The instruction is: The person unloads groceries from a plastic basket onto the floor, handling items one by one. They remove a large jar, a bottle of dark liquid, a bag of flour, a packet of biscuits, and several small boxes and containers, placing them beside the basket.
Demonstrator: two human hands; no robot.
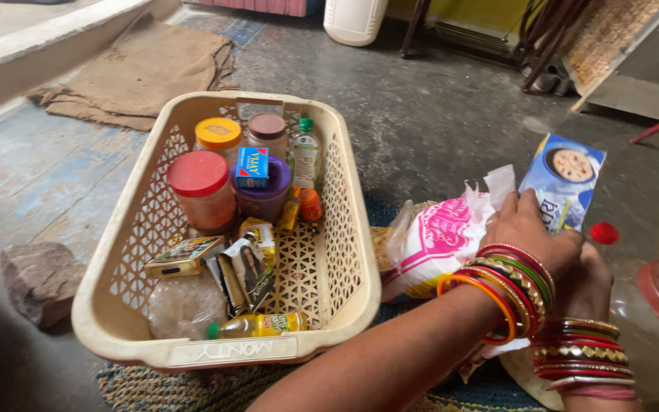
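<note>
Nearest, at five o'clock, the right hand [585, 286] lies mostly hidden under the left hand [532, 233], so its grip cannot be told. The left grip is clenched on a blue carton [566, 179], long axis running toward one o'clock. The cream basket [348, 221] sits at nine o'clock of it, nearer the left hand.

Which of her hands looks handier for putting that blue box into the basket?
Probably the left hand: it already grips the blue box and lies nearer the basket. The right hand sits tucked beneath it, farther away.
</note>
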